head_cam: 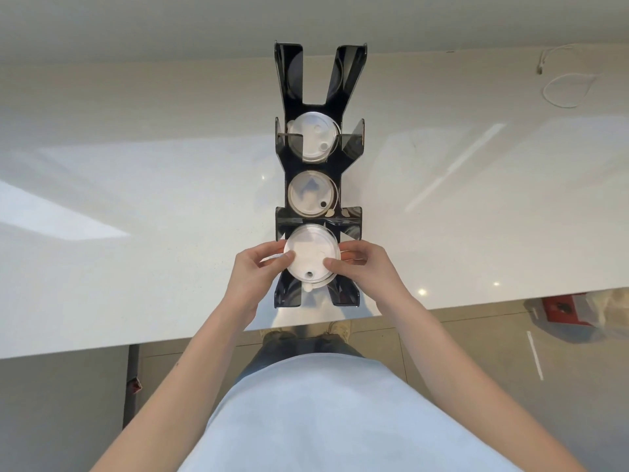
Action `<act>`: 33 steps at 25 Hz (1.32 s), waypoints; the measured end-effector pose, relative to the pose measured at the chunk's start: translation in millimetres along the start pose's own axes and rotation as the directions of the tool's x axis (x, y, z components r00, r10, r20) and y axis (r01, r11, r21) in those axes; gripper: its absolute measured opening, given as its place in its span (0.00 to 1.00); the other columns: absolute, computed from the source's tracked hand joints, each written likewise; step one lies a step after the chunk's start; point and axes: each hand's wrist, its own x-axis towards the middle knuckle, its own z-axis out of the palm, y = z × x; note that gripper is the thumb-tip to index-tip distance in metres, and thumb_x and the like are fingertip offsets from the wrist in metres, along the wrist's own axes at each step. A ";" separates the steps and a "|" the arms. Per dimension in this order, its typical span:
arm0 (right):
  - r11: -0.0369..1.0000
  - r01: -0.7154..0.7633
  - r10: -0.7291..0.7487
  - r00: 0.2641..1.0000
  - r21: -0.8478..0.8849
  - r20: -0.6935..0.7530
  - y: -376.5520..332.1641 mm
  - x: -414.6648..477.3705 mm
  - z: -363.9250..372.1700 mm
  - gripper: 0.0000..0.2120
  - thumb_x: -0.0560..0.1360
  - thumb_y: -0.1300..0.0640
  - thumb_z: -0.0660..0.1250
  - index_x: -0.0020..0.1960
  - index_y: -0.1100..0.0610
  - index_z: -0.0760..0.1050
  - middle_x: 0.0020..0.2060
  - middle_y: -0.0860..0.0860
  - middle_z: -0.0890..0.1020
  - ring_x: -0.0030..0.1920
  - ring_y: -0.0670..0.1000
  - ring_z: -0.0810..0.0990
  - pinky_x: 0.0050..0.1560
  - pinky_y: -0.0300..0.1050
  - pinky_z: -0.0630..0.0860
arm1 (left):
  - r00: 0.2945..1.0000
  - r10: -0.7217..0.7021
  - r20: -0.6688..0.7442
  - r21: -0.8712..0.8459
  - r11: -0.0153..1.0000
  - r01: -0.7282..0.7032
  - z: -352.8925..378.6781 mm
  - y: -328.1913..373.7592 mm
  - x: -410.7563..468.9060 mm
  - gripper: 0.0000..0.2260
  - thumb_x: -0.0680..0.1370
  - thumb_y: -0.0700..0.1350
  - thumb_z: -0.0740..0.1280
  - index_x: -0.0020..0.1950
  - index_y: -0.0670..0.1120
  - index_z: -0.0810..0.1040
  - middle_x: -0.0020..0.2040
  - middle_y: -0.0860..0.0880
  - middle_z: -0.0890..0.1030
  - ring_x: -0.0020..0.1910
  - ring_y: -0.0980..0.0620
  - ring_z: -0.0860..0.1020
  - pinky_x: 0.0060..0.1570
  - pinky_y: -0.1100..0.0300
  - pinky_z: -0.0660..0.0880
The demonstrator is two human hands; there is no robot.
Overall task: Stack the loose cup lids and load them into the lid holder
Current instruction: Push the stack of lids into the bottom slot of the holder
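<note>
A black acrylic lid holder (284, 97) stands on the white counter, seen from above, its slots running away from me. A stack of white cup lids (311, 255) sits at the top of the nearest slot. My left hand (260, 270) grips that stack from the left and my right hand (366, 267) from the right, thumbs on the top lid. Behind it, the middle slot holds a lid stack (311, 194), and the slot beyond holds another lid stack (313, 137). The farthest slot shows only dark panels.
The white counter (136, 199) spreads wide to both sides; its front edge runs just under my wrists. A white cable (565, 86) lies coiled at the far right. Past the edge are floor tiles, with a red box (561, 310) and a plastic bag at right.
</note>
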 end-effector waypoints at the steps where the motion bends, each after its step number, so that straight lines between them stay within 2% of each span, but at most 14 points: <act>1: 1.000 -0.010 0.010 1.000 -0.009 -0.009 0.5 2.6 1.3 0.23 0.68 0.52 0.80 0.60 0.57 0.78 0.50 0.52 0.83 0.52 0.52 0.82 0.48 0.40 0.79 | 1.000 -0.007 -0.010 0.007 1.000 0.007 1.2 -0.6 2.6 0.16 0.75 0.45 0.75 0.62 0.45 0.84 0.58 0.43 0.86 0.59 0.42 0.84 0.65 0.40 0.76; 4: 0.998 -0.033 0.032 0.999 -0.044 -0.026 2.2 11.4 6.2 0.24 0.67 0.52 0.80 0.61 0.56 0.78 0.49 0.52 0.81 0.51 0.52 0.81 0.46 0.41 0.77 | 0.999 -0.014 -0.032 0.047 0.999 0.015 3.5 -2.2 9.8 0.17 0.75 0.46 0.75 0.63 0.44 0.83 0.58 0.43 0.86 0.57 0.43 0.84 0.64 0.40 0.77; 7: 0.994 -0.053 0.049 0.998 -0.094 -0.046 4.0 19.5 9.3 0.25 0.67 0.52 0.80 0.61 0.56 0.78 0.49 0.52 0.81 0.51 0.53 0.81 0.50 0.45 0.79 | 0.999 -0.019 -0.050 0.099 0.995 0.024 7.0 -2.3 13.2 0.17 0.77 0.45 0.74 0.65 0.44 0.82 0.56 0.43 0.86 0.55 0.44 0.85 0.62 0.41 0.79; 12: 0.985 -0.070 0.062 0.997 -0.160 -0.053 5.5 28.9 10.1 0.25 0.66 0.52 0.80 0.60 0.57 0.78 0.50 0.54 0.83 0.49 0.53 0.81 0.47 0.44 0.77 | 0.995 -0.049 -0.087 0.144 0.988 0.061 11.7 -1.2 20.0 0.20 0.77 0.46 0.74 0.67 0.44 0.79 0.53 0.41 0.87 0.54 0.43 0.85 0.60 0.43 0.80; 16: 0.980 -0.076 0.070 0.997 -0.182 -0.038 3.8 31.0 10.5 0.24 0.67 0.53 0.80 0.60 0.56 0.77 0.52 0.54 0.82 0.52 0.53 0.80 0.48 0.44 0.76 | 0.995 -0.026 -0.091 0.166 0.985 0.041 13.3 0.2 21.5 0.12 0.77 0.46 0.74 0.59 0.48 0.80 0.54 0.42 0.86 0.55 0.44 0.84 0.59 0.44 0.81; 21: 0.984 -0.080 0.074 0.996 -0.158 -0.043 8.1 32.5 10.9 0.24 0.67 0.52 0.80 0.60 0.55 0.78 0.53 0.53 0.81 0.53 0.53 0.80 0.52 0.47 0.78 | 0.992 -0.038 -0.120 0.160 0.985 0.057 14.6 -3.0 22.0 0.21 0.76 0.47 0.74 0.68 0.44 0.78 0.59 0.43 0.84 0.57 0.45 0.83 0.59 0.45 0.81; 24: 0.988 -0.083 0.080 0.996 -0.130 -0.031 10.4 32.8 10.1 0.24 0.67 0.53 0.80 0.60 0.56 0.78 0.53 0.55 0.83 0.54 0.54 0.81 0.55 0.49 0.80 | 0.992 -0.037 -0.123 0.159 0.986 0.057 13.9 -3.2 22.6 0.22 0.76 0.47 0.74 0.69 0.44 0.77 0.60 0.46 0.83 0.57 0.47 0.82 0.61 0.45 0.80; 28: 0.993 -0.080 0.077 0.996 -0.091 -0.037 11.5 28.4 9.0 0.23 0.68 0.52 0.79 0.61 0.56 0.78 0.51 0.53 0.83 0.50 0.50 0.81 0.52 0.45 0.80 | 0.994 -0.023 -0.107 0.154 0.987 0.039 11.4 -2.4 19.6 0.22 0.77 0.47 0.74 0.70 0.45 0.77 0.58 0.49 0.82 0.56 0.49 0.81 0.63 0.46 0.78; 30: 0.997 -0.070 0.068 0.996 -0.034 -0.066 12.5 24.1 8.1 0.19 0.71 0.53 0.77 0.60 0.56 0.79 0.49 0.51 0.83 0.49 0.48 0.81 0.50 0.43 0.79 | 0.996 -0.012 -0.087 0.164 0.986 0.026 8.4 -2.7 18.3 0.20 0.77 0.48 0.73 0.68 0.46 0.78 0.55 0.52 0.82 0.56 0.49 0.80 0.62 0.49 0.77; 33: 0.996 -0.051 0.059 0.991 0.068 -0.119 17.7 13.9 8.1 0.12 0.76 0.55 0.72 0.58 0.56 0.79 0.49 0.52 0.82 0.48 0.48 0.81 0.42 0.36 0.75 | 0.998 0.006 -0.061 0.161 0.987 0.004 3.0 -5.5 17.4 0.15 0.79 0.48 0.71 0.65 0.48 0.80 0.54 0.54 0.82 0.58 0.48 0.81 0.62 0.51 0.77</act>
